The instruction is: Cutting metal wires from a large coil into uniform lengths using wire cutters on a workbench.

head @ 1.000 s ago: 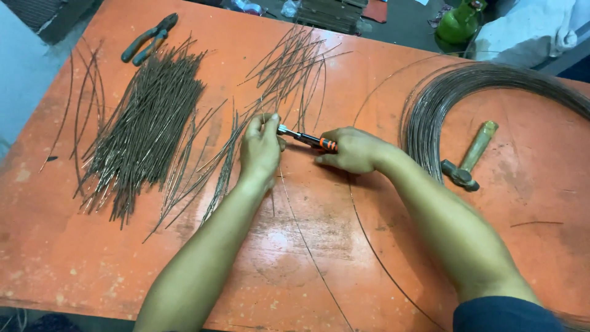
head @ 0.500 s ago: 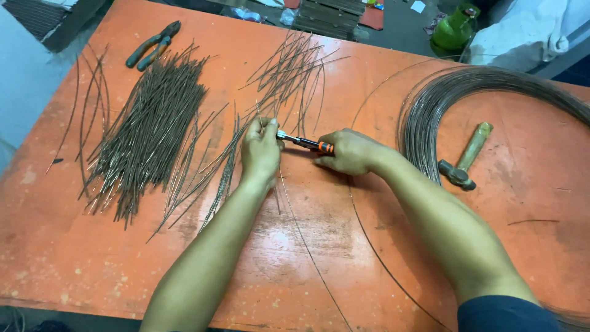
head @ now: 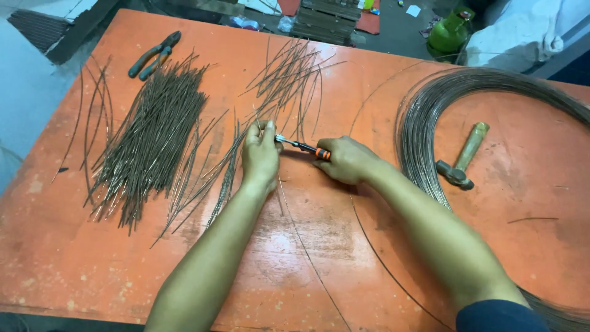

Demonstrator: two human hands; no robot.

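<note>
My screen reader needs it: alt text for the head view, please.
Over an orange table, the right hand grips orange-handled pliers and the left hand holds wire at their tip. Cut wire pieces lie left, a wire coil and hammer right.

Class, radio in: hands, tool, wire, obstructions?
Right hand grips orange-handled pliers. Left hand pinches thin wire at the pliers' tip. Cut wire pieces lie left; hammer right, clear.

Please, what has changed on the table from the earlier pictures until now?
Almost nothing has changed. The left hand still pinches the wire, and the right hand keeps its grip on the orange-handled pliers, jaws at the wire. Only the camera shifted slightly. The cut wire pile, wire coil and hammer stayed.
</note>
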